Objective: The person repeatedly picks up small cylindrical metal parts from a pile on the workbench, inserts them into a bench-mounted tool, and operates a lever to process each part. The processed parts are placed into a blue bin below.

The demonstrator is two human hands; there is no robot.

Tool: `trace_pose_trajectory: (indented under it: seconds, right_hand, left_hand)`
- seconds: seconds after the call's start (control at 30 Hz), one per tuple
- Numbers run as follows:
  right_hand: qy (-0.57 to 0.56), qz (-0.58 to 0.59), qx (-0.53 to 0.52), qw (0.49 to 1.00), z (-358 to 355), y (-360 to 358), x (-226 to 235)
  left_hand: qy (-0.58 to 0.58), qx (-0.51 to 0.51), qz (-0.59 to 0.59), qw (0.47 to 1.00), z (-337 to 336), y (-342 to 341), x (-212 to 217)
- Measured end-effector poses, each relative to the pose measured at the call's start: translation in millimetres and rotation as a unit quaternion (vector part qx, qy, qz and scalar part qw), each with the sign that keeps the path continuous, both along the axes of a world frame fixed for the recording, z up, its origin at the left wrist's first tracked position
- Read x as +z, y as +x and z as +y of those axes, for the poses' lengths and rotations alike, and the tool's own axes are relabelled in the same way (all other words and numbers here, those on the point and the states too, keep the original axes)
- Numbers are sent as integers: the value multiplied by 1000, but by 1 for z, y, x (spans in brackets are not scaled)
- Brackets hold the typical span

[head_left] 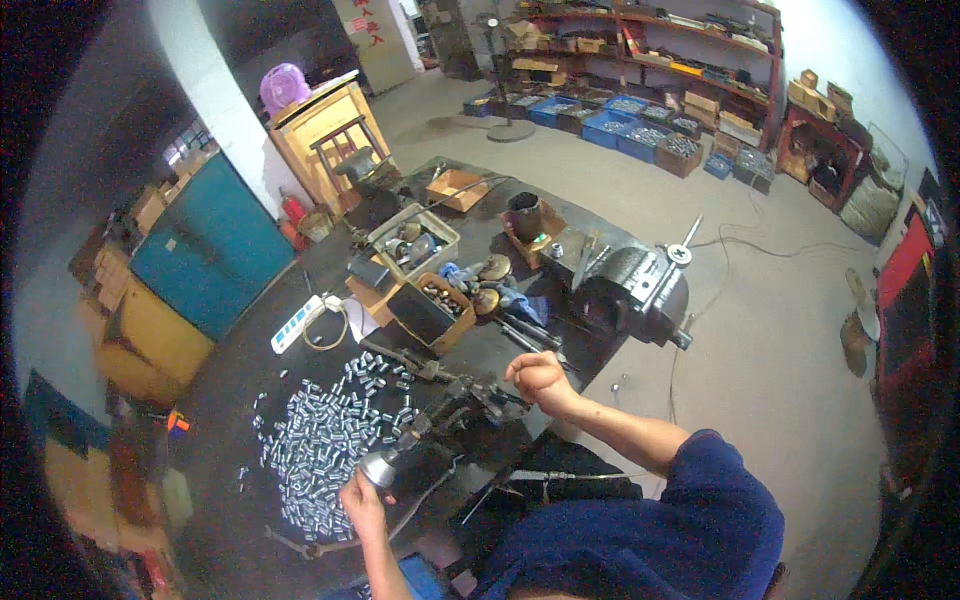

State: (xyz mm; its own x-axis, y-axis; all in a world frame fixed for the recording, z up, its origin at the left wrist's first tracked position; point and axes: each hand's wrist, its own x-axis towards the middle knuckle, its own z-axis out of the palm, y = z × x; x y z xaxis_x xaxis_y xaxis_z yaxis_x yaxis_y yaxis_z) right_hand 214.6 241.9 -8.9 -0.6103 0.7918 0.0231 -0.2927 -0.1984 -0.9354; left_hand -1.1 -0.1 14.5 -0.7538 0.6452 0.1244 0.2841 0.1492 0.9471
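Left hand (362, 497) fingers grip a metal tool (380, 466), right hand (538, 379) clasps a lever (500, 400), cylinders (325, 440) alongside.

A black bench vise (640, 285) is sitting at the dark workbench (240, 420) edge; a white power strip (298, 322) is lying left of cardboard boxes (425, 310) of parts. Blue bins (610, 125) are lining the floor below shelving (680, 40); a pink fan (285, 88) is resting on a wooden cabinet (320, 130)

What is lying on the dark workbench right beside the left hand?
Beside the left hand, which grips a round metal tool end, lies a heap of small shiny metal cylinders. Whatever lies beneath the heap is hidden.
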Motion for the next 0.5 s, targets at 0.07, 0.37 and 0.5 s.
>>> trace_pose_trajectory:
  seconds: [0.07, 0.37, 0.5]
  right_hand:
    - [-26, 19, 11, 999, 3, -1, -2]
    - [-31, 72, 33, 996, 16, -25, 36]
    - [-85, 124, 38, 988, 47, -70, 25]
  left_hand:
    - [-5, 6, 35, 999, -1, -2, -7]
    - [-36, 48, 102, 993, 1, -3, -13]
    - [-25, 101, 92, 990, 4, -7, -29]
